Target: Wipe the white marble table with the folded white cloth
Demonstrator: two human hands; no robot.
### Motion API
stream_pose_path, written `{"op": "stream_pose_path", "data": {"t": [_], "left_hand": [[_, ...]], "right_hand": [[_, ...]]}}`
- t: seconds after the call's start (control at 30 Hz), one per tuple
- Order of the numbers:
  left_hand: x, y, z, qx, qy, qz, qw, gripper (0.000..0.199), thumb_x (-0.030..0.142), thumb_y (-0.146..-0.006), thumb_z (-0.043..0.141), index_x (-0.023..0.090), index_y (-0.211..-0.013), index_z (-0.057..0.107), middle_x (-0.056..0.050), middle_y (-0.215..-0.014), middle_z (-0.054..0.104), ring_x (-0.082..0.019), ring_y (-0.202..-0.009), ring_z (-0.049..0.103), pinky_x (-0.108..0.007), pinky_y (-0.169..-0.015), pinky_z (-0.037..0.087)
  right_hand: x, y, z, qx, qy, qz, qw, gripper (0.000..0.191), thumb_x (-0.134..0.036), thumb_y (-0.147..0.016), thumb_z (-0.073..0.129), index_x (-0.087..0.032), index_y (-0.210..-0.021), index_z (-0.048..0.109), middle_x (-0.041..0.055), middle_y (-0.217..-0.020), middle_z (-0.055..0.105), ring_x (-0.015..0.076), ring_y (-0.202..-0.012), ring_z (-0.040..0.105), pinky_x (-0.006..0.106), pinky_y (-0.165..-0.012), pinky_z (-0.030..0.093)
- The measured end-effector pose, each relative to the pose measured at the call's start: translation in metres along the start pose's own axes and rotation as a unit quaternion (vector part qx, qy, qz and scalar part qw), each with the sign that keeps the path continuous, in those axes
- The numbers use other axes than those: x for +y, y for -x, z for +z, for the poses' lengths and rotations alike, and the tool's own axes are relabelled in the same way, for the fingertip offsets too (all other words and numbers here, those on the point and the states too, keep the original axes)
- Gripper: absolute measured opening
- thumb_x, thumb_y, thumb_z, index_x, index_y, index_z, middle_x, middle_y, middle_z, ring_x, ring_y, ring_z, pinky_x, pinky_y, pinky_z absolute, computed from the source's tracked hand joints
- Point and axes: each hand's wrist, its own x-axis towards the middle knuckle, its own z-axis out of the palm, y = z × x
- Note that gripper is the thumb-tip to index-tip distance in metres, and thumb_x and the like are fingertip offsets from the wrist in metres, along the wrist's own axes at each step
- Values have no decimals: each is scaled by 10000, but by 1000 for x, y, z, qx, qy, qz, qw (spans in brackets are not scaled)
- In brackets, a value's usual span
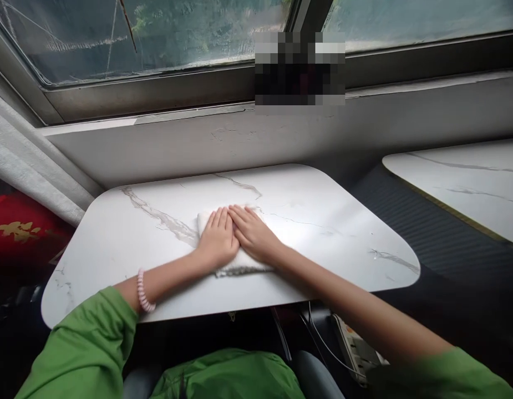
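A folded white cloth [243,265] lies flat near the middle of a white marble-patterned table [127,238]. My left hand [218,235] rests palm down on the cloth's left part, fingers stretched out. Beside it, my right hand [253,233] also lies flat on the cloth, with its fingers extended. The fingertips of both hands meet at the cloth's far edge. Neither hand grasps the cloth; my palms cover much of it. A pink coiled band [145,291] circles my left forearm.
A window frame [156,91] and wall stand behind the table. Another marble-patterned tabletop [468,177] is at the right. A white curtain [31,160] and a red item with gold marks [23,227] are at the left. Below the table's front edge sits a power strip [356,349] with a cable.
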Motion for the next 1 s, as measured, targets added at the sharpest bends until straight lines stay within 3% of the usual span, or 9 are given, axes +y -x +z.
{"op": "stream_pose_path", "data": {"t": [0.13,0.23,0.43,0.6,0.77,0.87,1.0], "left_hand": [[-38,-73,3,8,-9,-11,1000,573,217,-909,294,-46,-1418,299,-193,-1508,291,-249,-1409,237,-375,-1179,143],[-58,-114,6,33,-14,-15,999,551,202,-905,301,-32,-1402,335,-183,-1492,333,-242,-1393,276,-368,-1176,151],[-73,-149,13,72,-3,-14,997,494,191,-888,319,27,-1344,417,-163,-1440,424,-239,-1346,359,-391,-1156,210],[-74,-149,14,72,-5,-16,997,501,206,-904,287,46,-1367,393,-149,-1466,392,-231,-1369,322,-408,-1162,175],[-61,-130,10,55,-14,-8,998,524,205,-905,278,37,-1395,360,-151,-1490,352,-221,-1387,293,-417,-1165,153],[-38,-107,9,51,-19,-10,998,533,214,-914,275,7,-1398,356,-162,-1492,341,-231,-1395,276,-421,-1168,153],[10,-66,14,60,-3,-24,998,550,250,-928,269,-5,-1410,344,-157,-1501,324,-244,-1401,259,-427,-1175,144]], "right_hand": [[48,-70,12,14,-5,25,1000,542,-176,-864,296,-10,-1360,440,187,-1429,444,276,-1337,374,474,-1117,267],[75,-107,18,39,-6,36,999,534,-151,-839,309,-16,-1329,470,182,-1394,484,272,-1298,408,451,-1098,283],[98,-132,22,75,6,51,996,502,-140,-830,322,-33,-1281,515,175,-1324,534,260,-1243,433,404,-1065,313],[96,-128,19,63,14,59,996,508,-157,-856,315,-25,-1316,483,169,-1365,504,253,-1264,414,388,-1075,298],[81,-107,14,45,29,90,995,528,-174,-877,304,-11,-1360,440,170,-1429,449,261,-1331,366,418,-1110,259],[71,-77,10,42,33,84,995,521,-193,-896,299,-29,-1370,439,160,-1447,429,257,-1355,350,437,-1119,262],[61,-18,0,49,20,54,997,510,-231,-931,270,-63,-1381,439,146,-1455,421,242,-1370,336,452,-1125,277]]}}
